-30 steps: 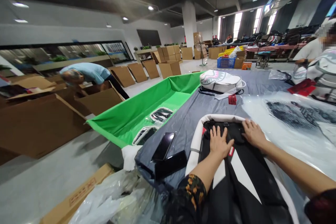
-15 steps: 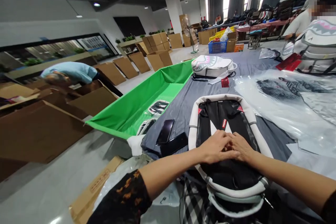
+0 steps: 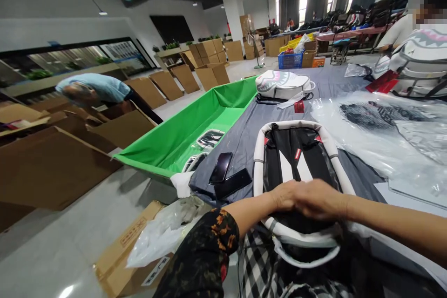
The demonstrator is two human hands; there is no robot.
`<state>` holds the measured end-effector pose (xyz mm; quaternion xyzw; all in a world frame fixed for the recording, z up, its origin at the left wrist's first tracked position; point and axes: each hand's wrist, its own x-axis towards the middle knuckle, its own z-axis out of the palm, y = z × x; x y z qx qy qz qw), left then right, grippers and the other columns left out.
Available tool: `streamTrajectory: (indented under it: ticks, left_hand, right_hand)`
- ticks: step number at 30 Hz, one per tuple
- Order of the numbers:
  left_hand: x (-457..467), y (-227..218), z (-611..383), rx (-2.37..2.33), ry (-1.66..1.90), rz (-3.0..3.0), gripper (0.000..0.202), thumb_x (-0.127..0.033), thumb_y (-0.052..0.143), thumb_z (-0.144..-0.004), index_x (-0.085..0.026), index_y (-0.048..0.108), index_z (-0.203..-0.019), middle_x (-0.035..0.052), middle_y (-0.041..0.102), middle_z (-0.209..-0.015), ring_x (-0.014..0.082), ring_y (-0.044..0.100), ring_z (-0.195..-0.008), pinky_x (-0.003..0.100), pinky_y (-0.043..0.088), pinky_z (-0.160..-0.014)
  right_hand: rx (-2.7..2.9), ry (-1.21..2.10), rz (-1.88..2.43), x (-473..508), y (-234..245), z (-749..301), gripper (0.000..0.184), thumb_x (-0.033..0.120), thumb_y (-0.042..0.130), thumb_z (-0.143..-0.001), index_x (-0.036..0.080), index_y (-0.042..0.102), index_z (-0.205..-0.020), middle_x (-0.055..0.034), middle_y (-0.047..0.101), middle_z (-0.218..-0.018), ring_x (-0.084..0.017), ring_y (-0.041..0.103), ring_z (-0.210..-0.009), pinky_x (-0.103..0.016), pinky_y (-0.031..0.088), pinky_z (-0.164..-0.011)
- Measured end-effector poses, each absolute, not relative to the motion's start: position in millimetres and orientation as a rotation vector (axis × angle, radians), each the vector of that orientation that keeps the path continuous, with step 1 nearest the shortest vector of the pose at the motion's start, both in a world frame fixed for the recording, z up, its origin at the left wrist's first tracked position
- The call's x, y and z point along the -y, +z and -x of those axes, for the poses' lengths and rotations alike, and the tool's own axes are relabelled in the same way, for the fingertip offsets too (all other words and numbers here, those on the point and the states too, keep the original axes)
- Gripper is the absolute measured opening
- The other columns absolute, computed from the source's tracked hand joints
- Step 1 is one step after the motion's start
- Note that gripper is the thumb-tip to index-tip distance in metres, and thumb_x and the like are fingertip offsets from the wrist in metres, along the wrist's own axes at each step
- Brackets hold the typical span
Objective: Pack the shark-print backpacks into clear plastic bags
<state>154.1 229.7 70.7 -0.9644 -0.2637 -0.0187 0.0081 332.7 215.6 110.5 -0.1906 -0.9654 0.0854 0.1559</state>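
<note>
A backpack (image 3: 298, 138) lies in front of me on the grey-covered table, its black panel with white stripes and a red label facing up, framed by a white padded edge. Over its lower middle, my left hand (image 3: 287, 194) and my right hand (image 3: 319, 199) meet and overlap. Motion blurs the right hand, whose fingers curl downward out of sight. Behind it, the left fingers are mostly covered. Whether either hand grips anything is hidden. A white loop (image 3: 307, 260) hangs at the backpack's near end, above a black-and-white checked cloth (image 3: 258, 265).
Two phones (image 3: 233, 183) lie left of the backpack. Beyond them is a green fabric bin (image 3: 167, 142) holding bagged items. A white shark-print backpack (image 3: 284, 84) stands farther back; clear plastic bags (image 3: 370, 125) spread right. A carton (image 3: 118, 247) sits on the floor. Other people work left and right.
My hands have drawn closer together, the right now overlapping the left and blurred. The left forearm has moved right, and the backpack's near end has shifted slightly.
</note>
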Motion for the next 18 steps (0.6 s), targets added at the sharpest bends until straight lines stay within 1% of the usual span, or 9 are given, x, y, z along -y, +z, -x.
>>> streamTrajectory:
  ticks: [2, 3, 4, 6, 9, 11, 13, 16, 18]
  left_hand:
    - [-236, 74, -150, 0.92, -0.121, 2.954, 0.032, -0.031, 0.046, -0.102, -0.016, 0.061, -0.126, 0.0114, 0.065, -0.117, 0.0233, 0.062, -0.097, 0.036, 0.049, -0.087]
    - [-237, 72, -147, 0.98, -0.189, 2.904, 0.039, -0.036, 0.047, -0.102, -0.017, 0.057, -0.135, 0.0147, 0.061, -0.129, 0.0274, 0.06, -0.108, 0.04, 0.048, -0.093]
    - [-238, 68, -145, 1.043, -0.273, 2.847, 0.047, -0.043, 0.049, -0.101, -0.021, 0.053, -0.142, 0.0166, 0.054, -0.142, 0.033, 0.055, -0.122, 0.046, 0.046, -0.099]
    - [-237, 57, -141, 1.192, -0.445, 2.72, 0.06, -0.055, 0.055, -0.096, -0.033, 0.046, -0.151, 0.0147, 0.036, -0.16, 0.0446, 0.036, -0.142, 0.06, 0.037, -0.108]
    - [-235, 40, -140, 1.402, -0.55, 2.599, 0.067, -0.058, 0.057, -0.094, -0.042, 0.036, -0.156, 0.0121, 0.023, -0.168, 0.0519, 0.018, -0.15, 0.072, 0.027, -0.111]
    - [-235, 37, -141, 1.472, -0.529, 2.592, 0.069, -0.058, 0.056, -0.095, -0.045, 0.031, -0.158, 0.0107, 0.023, -0.169, 0.0514, 0.017, -0.151, 0.074, 0.023, -0.112]
    - [-236, 39, -143, 1.502, -0.481, 2.623, 0.066, -0.059, 0.053, -0.096, -0.047, 0.03, -0.157, 0.0089, 0.026, -0.169, 0.0498, 0.019, -0.151, 0.075, 0.021, -0.114]
    - [-238, 48, -143, 1.561, -0.392, 2.693, 0.063, -0.065, 0.046, -0.098, -0.047, 0.032, -0.157, 0.0077, 0.028, -0.168, 0.0489, 0.02, -0.152, 0.074, 0.018, -0.116]
    - [-239, 54, -142, 1.596, -0.331, 2.736, 0.066, -0.071, 0.041, -0.097, -0.045, 0.032, -0.157, 0.0078, 0.027, -0.169, 0.0493, 0.018, -0.153, 0.073, 0.017, -0.117]
  right_hand:
    - [3.005, 0.321, 0.114, -196, 109, -325, 0.009, 0.032, 0.059, -0.084, 0.023, 0.061, -0.082, -0.0005, 0.065, -0.07, -0.016, 0.053, -0.058, -0.031, 0.035, -0.054]
    - [3.07, 0.364, 0.004, -190, 103, -322, 0.008, 0.031, 0.06, -0.082, 0.023, 0.06, -0.082, -0.0003, 0.064, -0.068, -0.016, 0.051, -0.055, -0.031, 0.031, -0.051]
    - [3.092, 0.407, -0.009, -187, 95, -319, 0.008, 0.03, 0.06, -0.082, 0.022, 0.06, -0.082, 0.0001, 0.064, -0.067, -0.015, 0.049, -0.054, -0.031, 0.029, -0.05]
    - [3.066, 0.507, -0.005, -189, 70, -317, 0.005, 0.027, 0.057, -0.082, 0.022, 0.059, -0.083, 0.0011, 0.062, -0.065, -0.015, 0.048, -0.053, -0.03, 0.028, -0.049]
    - [2.934, 0.554, -0.089, -201, 35, -318, 0.005, 0.024, 0.051, -0.08, 0.023, 0.054, -0.077, 0.0016, 0.058, -0.061, -0.015, 0.047, -0.052, -0.029, 0.03, -0.05]
    - [2.891, 0.545, -0.046, -209, 27, -317, 0.005, 0.023, 0.048, -0.077, 0.023, 0.051, -0.074, 0.0007, 0.057, -0.061, -0.015, 0.046, -0.053, -0.029, 0.03, -0.052]
    - [2.903, 0.57, 0.16, -214, 38, -313, 0.004, 0.023, 0.048, -0.076, 0.023, 0.052, -0.073, -0.001, 0.057, -0.063, -0.016, 0.047, -0.055, -0.03, 0.032, -0.054]
    - [2.876, 0.64, 0.484, -210, 80, -313, 0.01, 0.022, 0.047, -0.081, 0.021, 0.056, -0.075, -0.004, 0.061, -0.068, -0.017, 0.05, -0.059, -0.03, 0.038, -0.058]
    - [2.833, 0.767, 0.518, -190, 111, -327, 0.017, 0.023, 0.046, -0.087, 0.019, 0.063, -0.083, -0.0057, 0.066, -0.077, -0.017, 0.057, -0.067, -0.028, 0.044, -0.063]
